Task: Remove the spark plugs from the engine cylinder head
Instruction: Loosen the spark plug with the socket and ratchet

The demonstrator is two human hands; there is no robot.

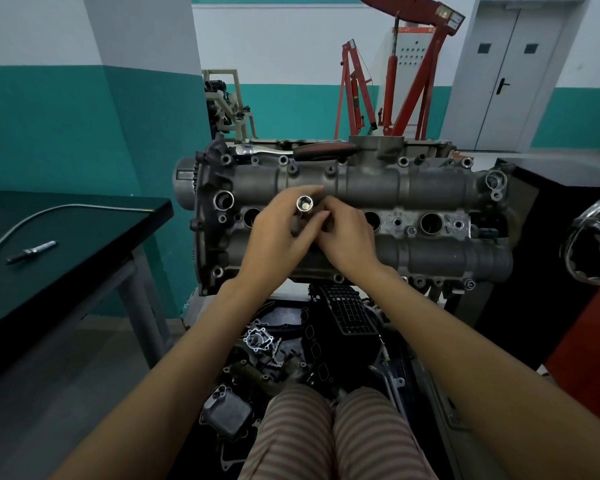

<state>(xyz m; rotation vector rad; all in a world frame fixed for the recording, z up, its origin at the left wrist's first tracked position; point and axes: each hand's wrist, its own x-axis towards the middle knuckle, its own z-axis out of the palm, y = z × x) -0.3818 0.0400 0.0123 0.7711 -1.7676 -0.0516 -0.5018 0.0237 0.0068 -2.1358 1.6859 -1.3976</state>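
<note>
Across the middle of the view stood the engine cylinder head (pixel 378 188), the biggest thing present, its row of spark plug wells running left to right between the two cam housings. Open wells (pixel 430 223) showed at the right and one at the left, and whether plugs sat at the bottom of them could not be told. Left of the engine stood a dark table (pixel 84 216), and on it lay what looked like a removed spark plug (pixel 32 251) beside a thin metal tube (pixel 25 221). On the far edge of the head rested a ratchet handle (pixel 291 150).

Over the second well from the left, both hands met. The left hand (pixel 274 240) gripped a socket (pixel 304 203), its open drive end facing up; the right hand (pixel 347 237) had its fingers curled in against the socket's side, touching the left hand, though what they pinched was hidden.

My judgement of the risks: the socket could tip and bind in the well if it went down crooked, and a plug lifted loosely could slip out and drop back, or fall among the loose parts (pixel 260 341) below the engine. With the ratchet well apart from the hands, reaching for it one-handed might leave the socket unsteady
</note>
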